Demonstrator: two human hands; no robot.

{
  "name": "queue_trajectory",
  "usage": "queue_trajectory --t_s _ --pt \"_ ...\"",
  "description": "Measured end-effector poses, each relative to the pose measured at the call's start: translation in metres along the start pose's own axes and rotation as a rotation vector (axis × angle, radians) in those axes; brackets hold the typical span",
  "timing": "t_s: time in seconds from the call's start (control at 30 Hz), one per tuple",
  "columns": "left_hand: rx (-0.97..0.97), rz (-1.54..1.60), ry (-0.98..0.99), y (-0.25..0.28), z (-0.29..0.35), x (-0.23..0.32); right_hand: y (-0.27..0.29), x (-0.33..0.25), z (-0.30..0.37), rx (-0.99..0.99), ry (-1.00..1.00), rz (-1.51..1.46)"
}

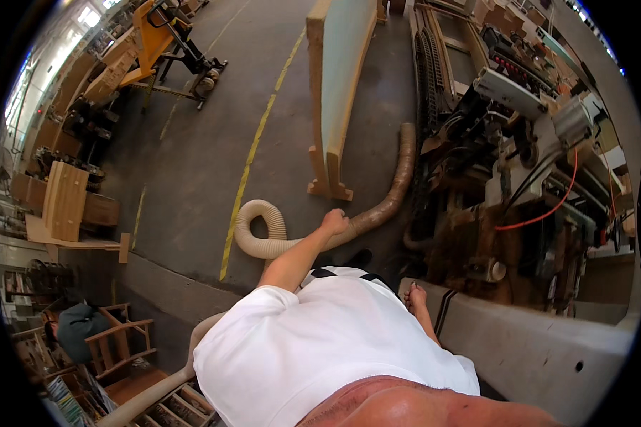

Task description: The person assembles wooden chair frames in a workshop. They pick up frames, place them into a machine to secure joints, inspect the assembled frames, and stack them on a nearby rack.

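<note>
My left hand [337, 221] reaches forward at the end of a bent arm, its fingers curled closed, and no object shows in them. In the picture it overlaps a long flexible hose [263, 248], cream and ribbed on the left, brown and wrapped on the right. Whether hand and hose touch, I cannot tell. Low beside my body is my right hand [415, 295], fingers curled in, near a grey machine edge [477, 320]. Something small and dark shows at its fingertips, too small to name. Beyond my left hand a tall pale panel with wooden edges [327, 92] stands upright on wooden feet.
Machinery [534, 142] with cables and an orange hose lines the right side. A yellow lifting truck [153, 43] is at the far left. Stacked boards [65, 201] and a wooden chair frame [121, 341] stand at the left. A yellow stripe [253, 146] crosses the floor.
</note>
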State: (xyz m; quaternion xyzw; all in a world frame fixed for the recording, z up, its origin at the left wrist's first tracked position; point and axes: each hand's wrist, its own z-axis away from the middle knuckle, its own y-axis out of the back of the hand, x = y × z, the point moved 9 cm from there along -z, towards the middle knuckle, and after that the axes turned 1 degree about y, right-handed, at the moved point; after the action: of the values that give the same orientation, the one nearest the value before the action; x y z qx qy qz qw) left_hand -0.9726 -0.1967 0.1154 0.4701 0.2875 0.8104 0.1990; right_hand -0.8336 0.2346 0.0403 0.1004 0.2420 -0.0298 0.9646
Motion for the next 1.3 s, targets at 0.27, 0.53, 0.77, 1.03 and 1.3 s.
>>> queue_trajectory --t_s 0.27,0.53,0.77,1.03,1.3 --pt "0.152 0.064 -0.027 0.007 -0.149 0.145 0.021 -0.094 -0.033 0.061 0.028 -0.091" --pt "-0.073 -0.216 -0.141 -0.007 -0.345 0.271 0.003 -0.138 -0.042 0.258 0.199 0.126" --pt "-0.241 -0.455 -0.178 -0.024 -0.604 0.325 -0.046 -0.214 -0.073 0.53 0.201 0.208" --pt "-0.492 -0.588 -0.303 -0.053 -0.753 0.359 -0.133 -0.29 -0.094 0.748 0.213 0.144" --pt "-0.709 -0.454 -0.756 -0.14 -0.704 0.501 -0.186 -0.317 -0.16 0.805 0.207 -0.059"
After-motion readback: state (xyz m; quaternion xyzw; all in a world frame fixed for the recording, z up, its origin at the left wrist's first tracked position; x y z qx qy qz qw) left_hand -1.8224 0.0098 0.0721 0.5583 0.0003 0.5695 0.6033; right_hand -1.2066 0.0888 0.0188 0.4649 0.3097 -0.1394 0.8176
